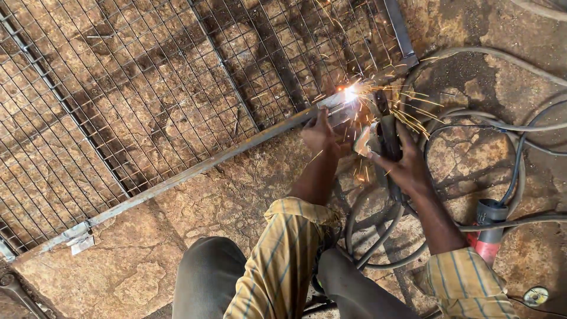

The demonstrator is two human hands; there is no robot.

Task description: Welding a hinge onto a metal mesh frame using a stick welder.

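Note:
A metal frame filled with wire mesh [147, 94] lies flat on the stone floor. My right hand [401, 162] grips a welding electrode holder [381, 133], its tip at the frame's front bar [236, 150], where a bright arc and sparks [351, 93] fly. My left hand [322, 133] rests on that bar just left of the arc, fingers pressed against the metal. Both arms wear yellow striped sleeves.
Thick grey cables [472, 124] loop over the floor at the right. A red-and-grey angle grinder [489, 233] lies by my right forearm, a small round disc [535, 295] beyond it. My knees in grey trousers [212, 277] fill the bottom. A wrench [15, 289] lies bottom left.

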